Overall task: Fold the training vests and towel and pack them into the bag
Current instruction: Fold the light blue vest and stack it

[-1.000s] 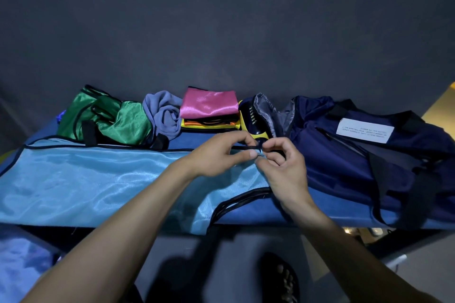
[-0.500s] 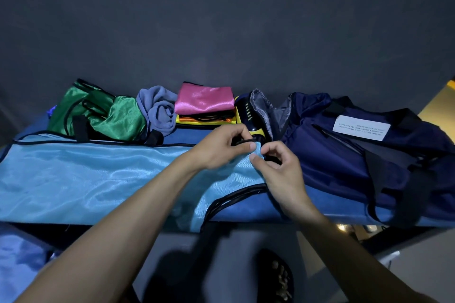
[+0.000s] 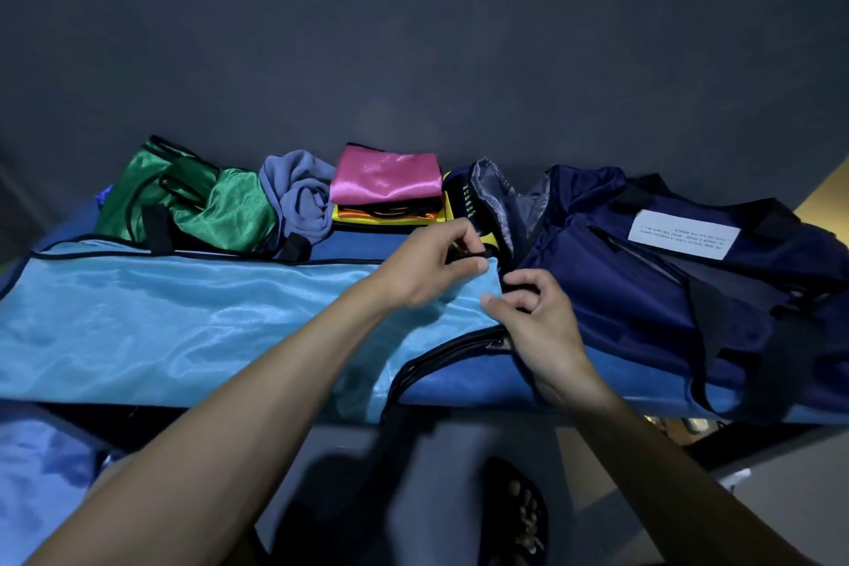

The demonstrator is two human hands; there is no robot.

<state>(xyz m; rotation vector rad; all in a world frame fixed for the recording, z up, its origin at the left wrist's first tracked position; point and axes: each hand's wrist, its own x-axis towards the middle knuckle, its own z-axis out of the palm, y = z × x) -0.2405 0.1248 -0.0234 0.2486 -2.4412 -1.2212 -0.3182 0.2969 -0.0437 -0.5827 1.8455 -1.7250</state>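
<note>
A light blue satin vest [image 3: 174,322] with black trim lies spread across the table's front. My left hand [image 3: 427,267] pinches its upper right corner at the black edging. My right hand [image 3: 533,313] pinches the same end of the vest just below, fingers curled. Behind it lie a crumpled green vest [image 3: 197,207], a bunched grey-blue towel [image 3: 303,202], and a folded stack with a pink vest [image 3: 386,175] on top of orange and yellow ones. The navy duffel bag [image 3: 643,280] sits open at the right.
The blue table [image 3: 459,386] ends just before my body; a dark wall rises behind it. A black and yellow item [image 3: 459,202] rests by the bag's mouth. More blue fabric [image 3: 41,473] lies low at the left. My foot shows on the floor below.
Both hands shifted slightly right along the vest's corner and drew a little apart, the right hand dropping lower. The view tilted slightly.
</note>
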